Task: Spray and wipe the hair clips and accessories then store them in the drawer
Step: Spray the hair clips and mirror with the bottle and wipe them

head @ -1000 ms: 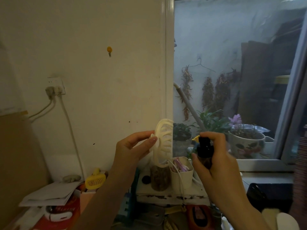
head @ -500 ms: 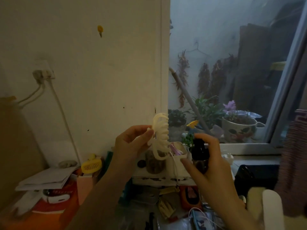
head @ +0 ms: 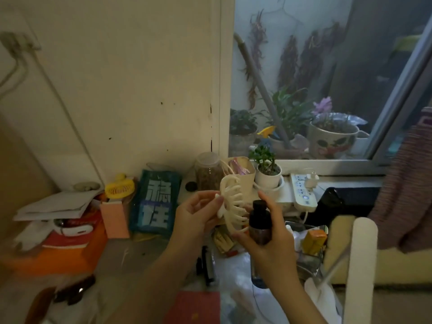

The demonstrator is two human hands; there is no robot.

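A cream claw clip (head: 232, 203) is pinched in the left hand (head: 198, 215) above the cluttered desk (head: 140, 251); a dark spray bottle (head: 259, 224) is gripped in the right hand (head: 272, 237), just beside it. Mist could be wasted if the nozzle is misaimed.

Dim cream wall (head: 131, 73) (scuffed) beside window (head: 327, 66).

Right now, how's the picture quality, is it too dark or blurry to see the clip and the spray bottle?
Head view: dim indoor light, brightest at the window; wide-angle bending toward the edges; the cream claw clip in the left hand reads clearly, the dark spray bottle in the right hand loses detail; lower foreground soft.
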